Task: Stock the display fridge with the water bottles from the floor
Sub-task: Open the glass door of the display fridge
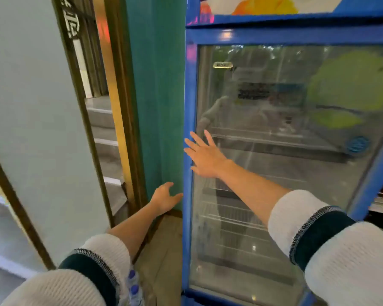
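- Two water bottles (133,288) with blue caps show at the bottom edge of the view, low down beside the left sleeve (93,268); only their tops are visible (the rest is cut off by the frame and the sleeve).
- Both sleeves are white knit with a dark band; the right sleeve (318,241) fills the lower right corner.
- Left hand (165,198): reaches forward and down toward the lower left edge of the display fridge (189,102), fingers loosely spread and slightly curled, holding nothing. Whether the fingertips touch the blue frame cannot be told.
- Right hand (205,155): fingers straight and spread, palm toward the glass door (285,173), placed at the door's left edge where the glass meets the blue frame. It grips nothing.
- Hands are well apart, the right one higher than the left.
- Glass door: closed; it carries reflections and a green round sticker (349,85) at upper right.
- Wire shelves (241,219) are visible behind the glass; no bottles can be made out on them.
- Green column (157,85) stands just beside the fridge on its left, with a wood-framed panel (31,107) further left.
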Available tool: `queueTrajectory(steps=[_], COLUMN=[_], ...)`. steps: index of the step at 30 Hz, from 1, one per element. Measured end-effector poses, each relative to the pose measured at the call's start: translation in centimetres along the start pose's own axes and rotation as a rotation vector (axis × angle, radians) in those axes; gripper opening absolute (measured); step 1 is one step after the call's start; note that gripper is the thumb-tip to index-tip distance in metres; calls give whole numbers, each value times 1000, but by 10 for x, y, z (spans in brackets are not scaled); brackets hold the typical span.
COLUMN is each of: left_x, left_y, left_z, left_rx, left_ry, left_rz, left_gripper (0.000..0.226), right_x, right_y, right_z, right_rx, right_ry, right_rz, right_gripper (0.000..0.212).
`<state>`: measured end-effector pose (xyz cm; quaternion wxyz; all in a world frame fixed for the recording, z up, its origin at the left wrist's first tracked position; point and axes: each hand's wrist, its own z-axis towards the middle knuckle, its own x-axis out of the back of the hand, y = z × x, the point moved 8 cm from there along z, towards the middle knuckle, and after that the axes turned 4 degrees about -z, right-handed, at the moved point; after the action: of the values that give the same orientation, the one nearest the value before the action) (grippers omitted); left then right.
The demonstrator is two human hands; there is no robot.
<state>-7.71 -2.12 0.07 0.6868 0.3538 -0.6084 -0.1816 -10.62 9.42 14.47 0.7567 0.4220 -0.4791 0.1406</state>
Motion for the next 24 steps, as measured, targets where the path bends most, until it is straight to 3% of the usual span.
queueTrajectory(steps=[5,11,24], left_x=[-20,-49,-54], left_y=[9,6,0], left_z=[67,96,99], left_rx=[62,-34,-37], left_ry=[18,90,115], left_rz=[-240,-401,-365], left_gripper=[76,38,64], right_x=[-5,-30,-31], right_y=[5,-3,-12], right_z=[65,98,101], right_rx=[122,132,35], right_ry=[95,6,0], right_rz=[-272,-561,-641], right_gripper=[59,42,40])
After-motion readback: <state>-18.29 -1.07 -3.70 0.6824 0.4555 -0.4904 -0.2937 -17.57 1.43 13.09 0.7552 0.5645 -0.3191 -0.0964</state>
